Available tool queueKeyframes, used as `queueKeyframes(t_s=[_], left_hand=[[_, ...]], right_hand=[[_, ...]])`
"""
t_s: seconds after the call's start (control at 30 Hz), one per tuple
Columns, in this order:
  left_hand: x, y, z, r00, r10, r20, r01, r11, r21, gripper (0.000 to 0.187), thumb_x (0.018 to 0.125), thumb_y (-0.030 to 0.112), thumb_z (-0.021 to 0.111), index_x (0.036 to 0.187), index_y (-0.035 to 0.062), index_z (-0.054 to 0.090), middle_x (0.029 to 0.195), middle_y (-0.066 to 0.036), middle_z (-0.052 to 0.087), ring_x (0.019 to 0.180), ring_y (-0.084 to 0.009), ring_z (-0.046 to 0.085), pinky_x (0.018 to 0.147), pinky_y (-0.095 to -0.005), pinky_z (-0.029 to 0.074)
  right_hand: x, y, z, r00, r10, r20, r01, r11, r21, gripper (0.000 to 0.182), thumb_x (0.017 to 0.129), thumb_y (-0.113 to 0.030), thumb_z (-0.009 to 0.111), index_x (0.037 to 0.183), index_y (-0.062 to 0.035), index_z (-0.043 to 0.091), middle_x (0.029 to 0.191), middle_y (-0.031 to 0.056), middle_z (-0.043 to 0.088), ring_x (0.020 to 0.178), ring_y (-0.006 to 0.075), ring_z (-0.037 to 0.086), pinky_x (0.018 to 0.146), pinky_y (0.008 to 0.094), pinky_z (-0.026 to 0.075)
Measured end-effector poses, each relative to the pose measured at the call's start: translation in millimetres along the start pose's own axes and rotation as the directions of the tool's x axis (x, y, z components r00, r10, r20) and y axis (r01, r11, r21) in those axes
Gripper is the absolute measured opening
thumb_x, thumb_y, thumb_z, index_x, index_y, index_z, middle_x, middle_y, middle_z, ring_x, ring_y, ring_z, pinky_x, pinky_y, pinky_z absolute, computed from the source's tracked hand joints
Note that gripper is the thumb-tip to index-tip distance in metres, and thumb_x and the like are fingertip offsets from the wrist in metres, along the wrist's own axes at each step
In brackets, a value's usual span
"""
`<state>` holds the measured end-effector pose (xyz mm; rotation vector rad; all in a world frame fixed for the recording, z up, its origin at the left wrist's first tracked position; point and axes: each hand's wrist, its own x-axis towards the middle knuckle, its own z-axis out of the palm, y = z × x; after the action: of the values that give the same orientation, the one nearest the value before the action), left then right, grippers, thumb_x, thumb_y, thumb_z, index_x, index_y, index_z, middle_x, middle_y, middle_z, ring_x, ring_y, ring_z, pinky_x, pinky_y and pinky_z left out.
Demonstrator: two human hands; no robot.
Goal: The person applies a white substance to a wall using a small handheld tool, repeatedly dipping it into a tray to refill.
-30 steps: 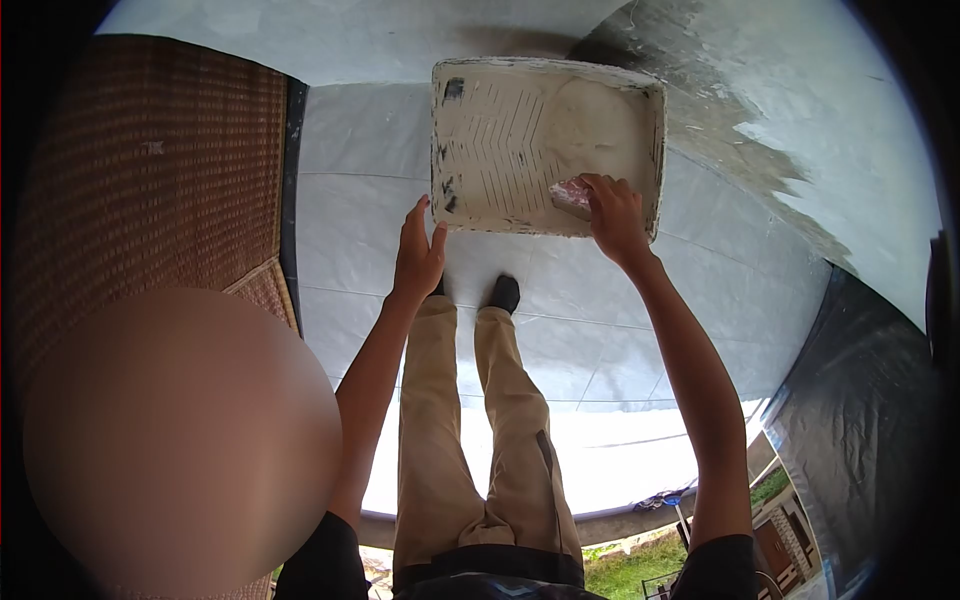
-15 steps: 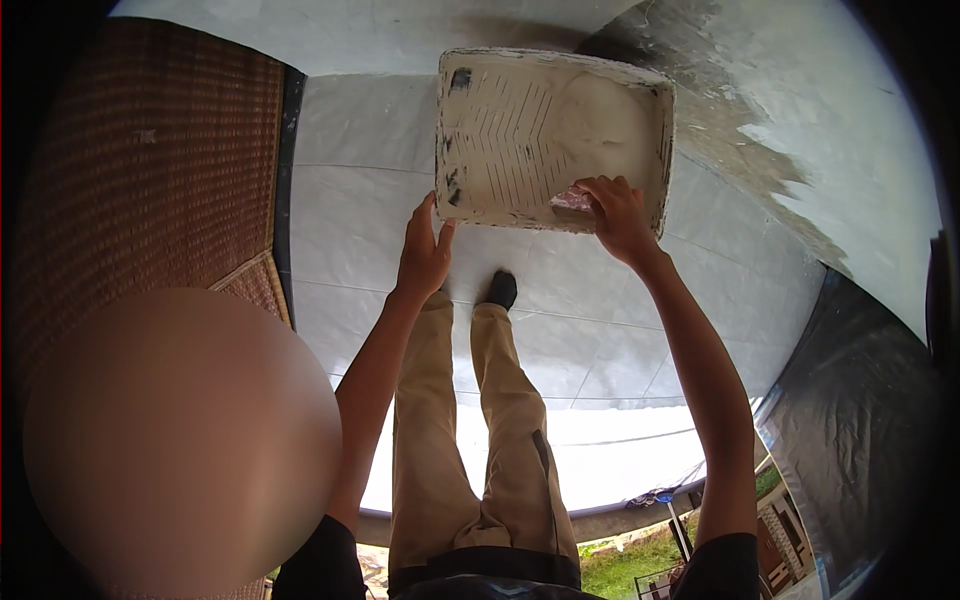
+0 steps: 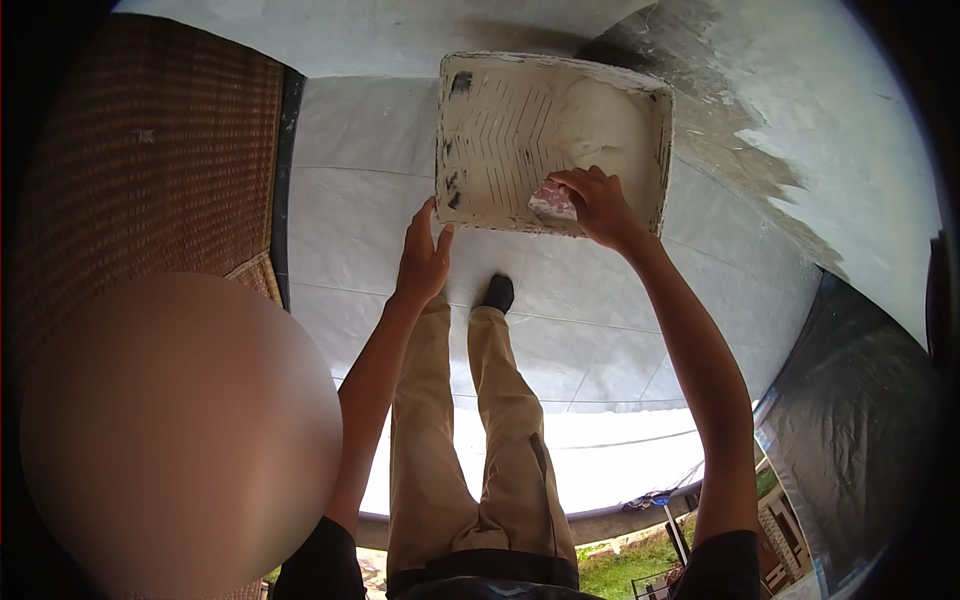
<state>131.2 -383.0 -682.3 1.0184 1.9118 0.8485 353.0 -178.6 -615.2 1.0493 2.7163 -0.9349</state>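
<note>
A paint tray point(image 3: 500, 150) with a ribbed slope and smeared, pale edges is in front of me. Thick off-white paste point(image 3: 600, 120) lies heaped in its right half. My left hand point(image 3: 425, 255) grips the tray's near left corner, fingers along the side and thumb at the front rim. Over the near right part of the tray, my right hand point(image 3: 598, 208) is closed on a reddish, paste-smeared scraper point(image 3: 552, 200). The scraper's flat end points left, above the ribs near the front rim. My fingers hide its other end.
Grey sheeting point(image 3: 350, 220) covers the floor. A wall point(image 3: 800, 110) with a patchy, partly coated surface rises at the right. Woven brown matting point(image 3: 170, 150) stands at the left, and black sheeting point(image 3: 850, 420) hangs lower right. A blurred round patch covers the lower left.
My right hand has moved a little left with the scraper, and more of the scraper's face shows. The paste's surface looks more ridged near its middle. My left hand stays at the tray's corner.
</note>
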Motion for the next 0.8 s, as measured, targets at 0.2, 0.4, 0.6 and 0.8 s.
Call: queueKeyframes(t_s=[0.2, 0.4, 0.6, 0.8], left_hand=[[-1, 0, 1, 1.000, -0.008, 0.005, 0.008, 1.000, -0.007, 0.053, 0.104, 0.022, 0.048, 0.150, 0.0004, 0.033, 0.145, -0.021, 0.045, 0.138, -0.0320, 0.041, 0.116, -0.0416, 0.031], [-2, 0, 0, 1.000, -0.002, 0.004, 0.002, 1.000, 0.000, 0.052, 0.105, 0.020, 0.048, 0.149, 0.0001, 0.033, 0.145, -0.021, 0.045, 0.138, -0.0314, 0.042, 0.116, -0.0412, 0.031], [-4, 0, -4, 1.000, -0.020, -0.005, 0.020, 1.000, -0.015, 0.051, 0.104, 0.019, 0.048, 0.149, 0.0001, 0.033, 0.144, -0.021, 0.046, 0.138, -0.0312, 0.042, 0.116, -0.0408, 0.031], [-10, -6, -5, 0.999, -0.035, -0.010, 0.035, 0.999, -0.033, 0.054, 0.102, 0.023, 0.050, 0.149, 0.0009, 0.034, 0.146, -0.020, 0.045, 0.138, -0.0337, 0.041, 0.116, -0.0422, 0.031]], right_hand=[[10, -4, 8, 1.000, -0.021, -0.018, 0.021, 1.000, 0.011, 0.035, 0.093, -0.001, 0.057, 0.124, -0.0151, 0.064, 0.117, 0.0029, 0.070, 0.104, 0.0253, 0.061, 0.090, 0.0411, 0.040], [23, -17, 12, 0.999, -0.034, 0.015, 0.034, 0.999, 0.008, 0.035, 0.094, -0.002, 0.057, 0.125, -0.0154, 0.064, 0.116, 0.0038, 0.070, 0.106, 0.0253, 0.061, 0.091, 0.0420, 0.040], [30, -15, 7, 0.995, 0.008, 0.096, -0.007, 1.000, -0.016, 0.029, 0.098, -0.015, 0.054, 0.124, -0.0178, 0.066, 0.114, 0.0080, 0.070, 0.111, 0.0263, 0.061, 0.092, 0.0458, 0.041], [35, 5, 4, 0.994, -0.002, 0.109, 0.004, 1.000, -0.018, 0.027, 0.096, -0.018, 0.056, 0.121, -0.0188, 0.068, 0.106, 0.0067, 0.073, 0.103, 0.0286, 0.066, 0.086, 0.0472, 0.045]])
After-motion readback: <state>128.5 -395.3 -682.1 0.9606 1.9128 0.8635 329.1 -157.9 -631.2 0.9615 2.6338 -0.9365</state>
